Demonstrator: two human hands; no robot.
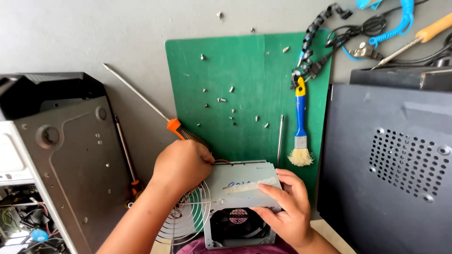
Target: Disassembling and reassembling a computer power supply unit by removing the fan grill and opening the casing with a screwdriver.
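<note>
The grey counter [70, 37] carries everything here. On its right side lies a big dark computer side panel [391, 164] with a patch of round vent holes, and on the left stands an opened computer case [61, 160], grey inside, with wiring showing at its lower corner. Between them lies a green cutting mat [245, 84], dotted with loose small screws [221, 99].

At the near edge of the mat, close to the person, sits a grey metal power supply box [240, 202], its black fan facing the camera low down and a strip of pale tape across its top. A round wire fan guard [186, 216] leans against its left side.

The left hand [181, 164] is curled shut at the box's upper left corner, where thin red and black wires come out; I think the fingers pinch those wires, but the fist hides them. The right hand [287, 207] lies spread against the box's right side, fingers on the tape, steadying rather than clasping.

Just beyond the left hand lies an orange-handled screwdriver [155, 106], its shaft pointing away to the left. A blue and yellow brush [300, 127] rests on the mat's right part, bristles toward the box, with coiled cables [339, 33] past it.
</note>
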